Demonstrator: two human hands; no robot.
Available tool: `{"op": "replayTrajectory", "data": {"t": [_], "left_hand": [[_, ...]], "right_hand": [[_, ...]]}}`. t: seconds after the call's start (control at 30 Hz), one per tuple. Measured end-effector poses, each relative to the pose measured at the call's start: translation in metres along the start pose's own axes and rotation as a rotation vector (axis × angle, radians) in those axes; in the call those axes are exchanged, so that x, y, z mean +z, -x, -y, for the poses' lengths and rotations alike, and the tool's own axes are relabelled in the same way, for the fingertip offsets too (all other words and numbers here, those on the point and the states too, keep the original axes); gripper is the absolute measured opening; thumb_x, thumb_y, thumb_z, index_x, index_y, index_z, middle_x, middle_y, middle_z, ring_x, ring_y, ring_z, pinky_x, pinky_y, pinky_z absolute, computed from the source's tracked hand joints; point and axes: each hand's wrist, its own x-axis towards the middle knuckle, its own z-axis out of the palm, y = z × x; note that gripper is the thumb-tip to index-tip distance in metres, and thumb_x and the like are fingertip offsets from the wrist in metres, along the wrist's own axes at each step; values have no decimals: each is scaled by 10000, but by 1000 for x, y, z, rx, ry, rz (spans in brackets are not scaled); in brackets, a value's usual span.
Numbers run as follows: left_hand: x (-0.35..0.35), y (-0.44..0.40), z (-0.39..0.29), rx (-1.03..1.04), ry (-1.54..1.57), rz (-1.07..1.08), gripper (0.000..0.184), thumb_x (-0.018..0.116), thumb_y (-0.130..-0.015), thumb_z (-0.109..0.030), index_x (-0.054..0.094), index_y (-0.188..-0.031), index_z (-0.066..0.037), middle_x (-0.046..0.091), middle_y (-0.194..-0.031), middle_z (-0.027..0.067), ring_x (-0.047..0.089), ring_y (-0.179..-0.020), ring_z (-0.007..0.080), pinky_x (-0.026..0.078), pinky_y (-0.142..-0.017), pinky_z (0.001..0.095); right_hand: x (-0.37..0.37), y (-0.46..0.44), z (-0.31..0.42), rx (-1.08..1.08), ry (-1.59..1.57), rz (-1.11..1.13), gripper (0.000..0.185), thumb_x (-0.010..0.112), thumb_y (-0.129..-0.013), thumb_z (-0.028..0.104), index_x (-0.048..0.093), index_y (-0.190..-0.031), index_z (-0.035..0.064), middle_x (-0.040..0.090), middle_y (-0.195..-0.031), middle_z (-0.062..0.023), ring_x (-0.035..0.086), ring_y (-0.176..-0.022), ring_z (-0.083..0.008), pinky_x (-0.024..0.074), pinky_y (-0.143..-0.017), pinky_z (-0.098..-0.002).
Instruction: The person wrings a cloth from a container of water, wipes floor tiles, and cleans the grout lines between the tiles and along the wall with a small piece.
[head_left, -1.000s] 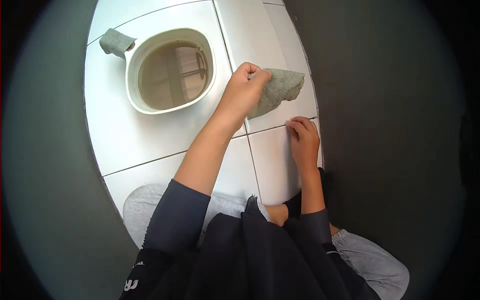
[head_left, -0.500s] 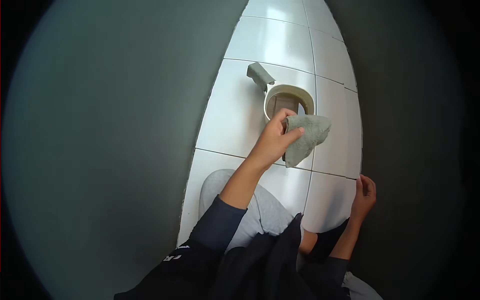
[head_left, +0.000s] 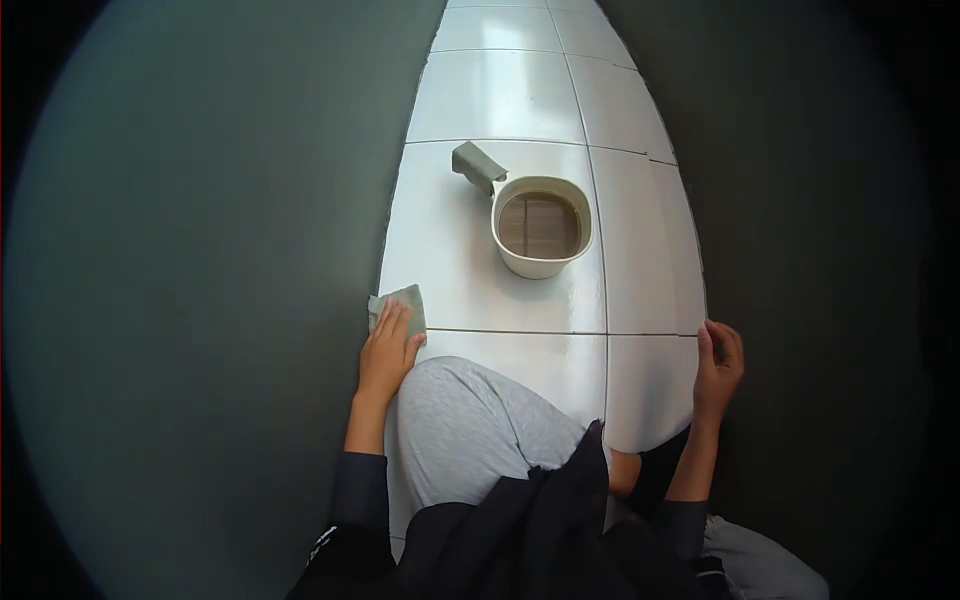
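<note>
With its fingers stretched out and close together, the left hand [head_left: 388, 360] lies palm down on a grey-green cloth [head_left: 415, 302] at the left edge of a white tiled surface [head_left: 500, 375]. The step in hand looks like pressing or wiping at that edge; moving the cloth from here would call for even, flat pressure and some care where its outer corner reaches the border. The cloth sits just beside the bent knee [head_left: 440, 400], which is clothed in light grey. Partly covered by the hand, it looks roughly four-sided — one corner points away from the person, and its long axis cannot be made out. The hand's fingers point forward, leaning slightly right.

The right hand [head_left: 722, 375] is near the right edge of the tiles, its fingers loosely curled with the thumb a little apart. No object shows in it, but the inside of the curl is hidden, so I cannot tell whether it holds anything.

Farther forward, between the hands and well apart from both, an off-white container [head_left: 535, 268] stands upright, holding murky brown liquid [head_left: 540, 225]. A second grey-green cloth [head_left: 478, 165] hangs at its far-left corner — its long axis slants forward and left.
</note>
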Motion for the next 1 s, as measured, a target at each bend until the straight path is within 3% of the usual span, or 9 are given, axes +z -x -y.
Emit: {"op": "replayTrajectory", "data": {"t": [0.07, 0.1, 0.17, 0.23, 0.5, 0.63, 0.73, 0.83, 1.0], "left_hand": [[14, -6, 13, 174, -299, -31, 628, 489, -909, -404, 359, -1377, -5, 320, -1451, 181, 246, -1378, 299, 249, -1101, 430], [21, -7, 20, 176, -301, -26, 628, 489, -909, -404, 359, -1377, -5, 320, -1451, 181, 246, -1378, 299, 249, -1101, 430], [35, -9, 30, 182, -360, 41, 686, 441, -916, -411, 236, -1439, -18, 204, -1507, 164, 127, -1414, 293, 132, -1136, 454], [36, -9, 38, 247, -352, 54, 674, 416, -920, -406, 230, -1443, -23, 196, -1512, 157, 128, -1415, 289, 127, -1135, 461], [39, -25, 26, 476, -385, 207, 615, 384, -912, -367, 265, -1446, -84, 218, -1519, 87, 157, -1414, 260, 144, -1131, 459], [39, -54, -15, 720, -359, 377, 595, 381, -916, -380, 288, -1439, -112, 236, -1513, 77, 180, -1408, 253, 153, -1130, 458], [35, -87, -49, 1066, -258, 662, 583, 337, -947, -413, 301, -1428, -87, 251, -1503, 99, 191, -1402, 277, 134, -1128, 473], [39, -109, -65, 1195, -240, 767, 588, 339, -943, -434, 292, -1435, -116, 246, -1508, 75, 180, -1407, 251, 121, -1138, 458], [53, -108, -87, 1203, -281, 783, 599, 350, -939, -446, 301, -1431, -108, 247, -1507, 76, 182, -1405, 247, 120, -1137, 456]], "right_hand": [[1, 0, 0, -4, 10, 13, 110, 632, -848, 35, 667, -950, 14, 591, -997, -52, 596, -889, -126, 514, -755, -249], [2, 0, 0, -23, 35, 14, 112, 633, -846, 34, 667, -950, 12, 599, -986, -57, 600, -883, -132, 516, -752, -251], [4, 2, 0, -33, 67, 4, 114, 635, -843, 34, 667, -950, 11, 606, -975, -63, 604, -878, -138, 517, -750, -254], [7, 3, -1, -118, 101, 39, 114, 636, -841, 36, 666, -946, 7, 619, -955, -75, 611, -866, -147, 521, -740, -260], [24, 8, -18, -37, 50, 12, 109, 641, -832, 32, 666, -934, 5, 627, -937, -78, 621, -852, -157, 527, -736, -261], [17, 4, -28, -5, 26, -26, 118, 638, -837, 37, 668, -946, 4, 629, -945, -78, 626, -850, -157, 527, -740, -260], [3, 0, -36, 31, 40, -72, 128, 640, -840, 45, 671, -957, 5, 628, -950, -78, 624, -857, -152, 527, -741, -260], [-11, -1, -47, 54, 43, -126, 133, 643, -842, 52, 673, -963, 7, 628, -954, -78, 622, -859, -147, 526, -742, -260], [-17, 2, -66, 107, 6, -185, 131, 643, -845, 58, 671, -961, 5, 628, -960, -78, 621, -855, -146, 519, -734, -253]]}}
